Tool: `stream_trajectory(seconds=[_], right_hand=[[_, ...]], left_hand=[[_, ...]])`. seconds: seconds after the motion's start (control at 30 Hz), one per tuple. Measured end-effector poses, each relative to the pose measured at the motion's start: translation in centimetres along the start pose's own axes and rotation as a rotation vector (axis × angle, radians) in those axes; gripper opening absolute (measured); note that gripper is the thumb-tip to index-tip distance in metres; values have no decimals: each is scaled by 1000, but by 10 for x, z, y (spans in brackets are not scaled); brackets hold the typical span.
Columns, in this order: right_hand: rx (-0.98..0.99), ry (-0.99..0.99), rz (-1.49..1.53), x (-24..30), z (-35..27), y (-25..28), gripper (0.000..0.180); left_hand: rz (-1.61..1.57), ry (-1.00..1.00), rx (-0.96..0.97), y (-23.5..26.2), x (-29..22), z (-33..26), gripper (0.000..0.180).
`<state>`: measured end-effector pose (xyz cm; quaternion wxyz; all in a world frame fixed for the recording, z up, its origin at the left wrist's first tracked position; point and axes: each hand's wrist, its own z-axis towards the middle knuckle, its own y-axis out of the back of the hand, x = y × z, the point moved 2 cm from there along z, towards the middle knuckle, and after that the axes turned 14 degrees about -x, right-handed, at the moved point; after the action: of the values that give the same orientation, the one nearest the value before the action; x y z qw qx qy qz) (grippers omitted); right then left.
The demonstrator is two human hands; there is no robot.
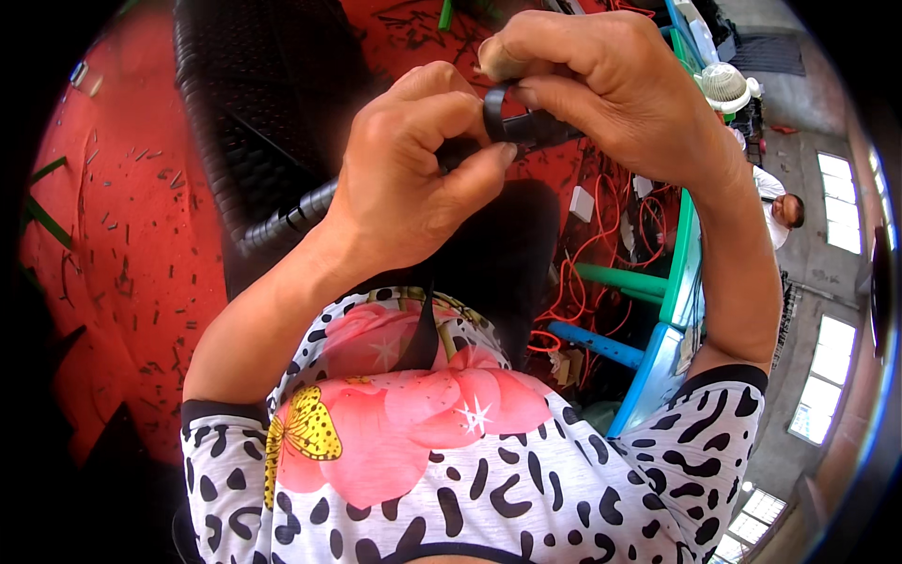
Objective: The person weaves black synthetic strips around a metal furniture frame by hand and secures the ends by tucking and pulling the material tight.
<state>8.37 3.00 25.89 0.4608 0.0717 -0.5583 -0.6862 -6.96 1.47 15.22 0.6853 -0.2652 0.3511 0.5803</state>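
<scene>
My left hand is closed, its thumb and fingers pinching a black flat strip that bends into a small loop between my hands. My right hand, a little higher and to the right, is closed too, with thumb and forefinger on the same strip. Just under the loop a dark bar runs between the hands, partly hidden by my fingers. Left of my left hand stands a black woven furniture piece, and strip is wound around its frame bar.
Red floor covering with many short dark scraps spreads at the left. To the right, orange hose lies in coils near a green-and-blue table. A white fan stands at the far right, with another person beyond.
</scene>
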Motion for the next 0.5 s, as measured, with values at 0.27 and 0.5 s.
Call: stream_trajectory(seconds=[0.27, 0.5], right_hand=[[156, -169, 187, 16, 13, 6, 10], [179, -162, 218, 13, 14, -2, 15]], left_hand=[[-9, 30, 1, 1, 0, -2, 10], [-21, 19, 10, 2, 0, -1, 9]])
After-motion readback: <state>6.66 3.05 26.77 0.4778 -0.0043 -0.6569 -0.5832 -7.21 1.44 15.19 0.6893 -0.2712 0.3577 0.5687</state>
